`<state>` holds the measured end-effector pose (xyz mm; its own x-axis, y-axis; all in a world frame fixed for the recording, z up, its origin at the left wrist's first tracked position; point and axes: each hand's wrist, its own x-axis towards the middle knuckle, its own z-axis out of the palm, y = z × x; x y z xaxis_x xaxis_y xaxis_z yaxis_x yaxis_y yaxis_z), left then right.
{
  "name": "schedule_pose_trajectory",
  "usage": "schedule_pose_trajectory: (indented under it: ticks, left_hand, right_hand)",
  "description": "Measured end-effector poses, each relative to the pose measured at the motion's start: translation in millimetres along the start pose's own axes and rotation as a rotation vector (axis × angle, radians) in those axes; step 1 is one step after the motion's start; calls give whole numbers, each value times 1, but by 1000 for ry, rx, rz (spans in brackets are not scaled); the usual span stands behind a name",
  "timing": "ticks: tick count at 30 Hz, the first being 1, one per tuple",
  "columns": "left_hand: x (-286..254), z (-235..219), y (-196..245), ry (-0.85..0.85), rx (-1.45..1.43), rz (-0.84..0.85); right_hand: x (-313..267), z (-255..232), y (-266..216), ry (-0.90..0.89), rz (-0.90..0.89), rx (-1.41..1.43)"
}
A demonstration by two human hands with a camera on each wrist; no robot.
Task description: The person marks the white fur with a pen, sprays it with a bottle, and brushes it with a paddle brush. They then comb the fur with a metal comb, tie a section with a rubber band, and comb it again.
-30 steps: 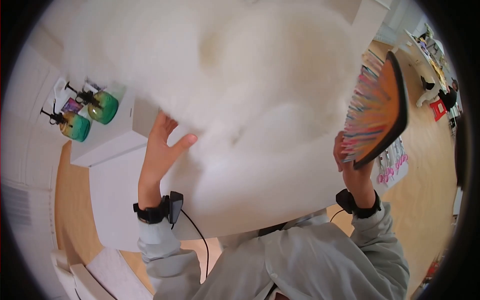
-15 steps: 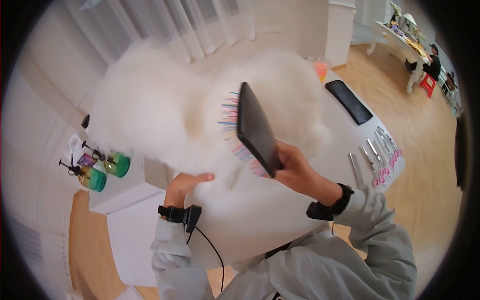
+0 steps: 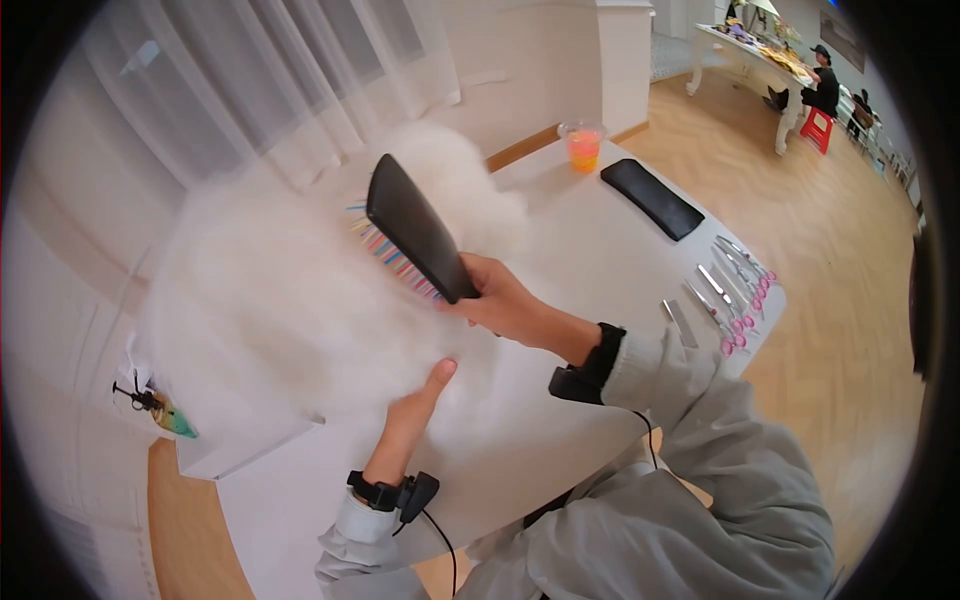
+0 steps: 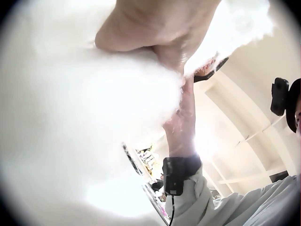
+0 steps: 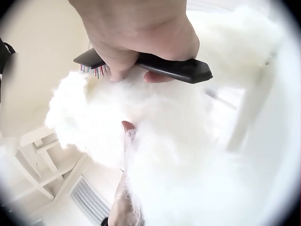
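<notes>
- Here we are at the white table (image 3: 510,430), and across its far left part spreads a big, fluffy white furry body (image 3: 270,300).
- The right hand (image 3: 515,305) has its fingers curled round the handle of a black-backed brush with multicoloured bristles (image 3: 412,235), a closed grip with the handle's end poking out in the right wrist view.
- That brush is up over the fur, tilted, bristles turned down towards the coat; whether they touch, I can't tell.
- Over to the left hand (image 3: 412,412): thumb out straight at the near edge of the fur, the other fingers hidden in it, so how far they open or what they hold, I can't tell.
- Along the table's right side: a clear plastic cup of pink-orange contents (image 3: 583,150), a long black case (image 3: 653,198), pink-ringed metal scissors (image 3: 738,290) laid side by side, and a flat metal comb (image 3: 680,323) just beside them.
- Off to the left, a green-and-amber spray bottle (image 3: 172,412); behind, sheer white curtains (image 3: 270,80).
- In the background, a person in black (image 3: 825,88) sits on a red stool (image 3: 818,130).
</notes>
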<state>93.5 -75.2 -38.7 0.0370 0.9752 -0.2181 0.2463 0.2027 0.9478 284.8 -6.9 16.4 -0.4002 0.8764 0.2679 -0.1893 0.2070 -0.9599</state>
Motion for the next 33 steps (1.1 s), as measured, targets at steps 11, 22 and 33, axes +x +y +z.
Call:
schedule_pose_trajectory:
  ticks: [11, 22, 33]
  left_hand:
    - [3, 32, 21, 204, 127, -54]
    - [16, 50, 42, 48, 367, -231]
    - [-24, 19, 6, -10, 244, 19]
  right_hand:
    - [35, 4, 26, -92, 9, 184]
    - [49, -14, 22, 74, 68, 123]
    - [12, -43, 17, 414, -248, -417]
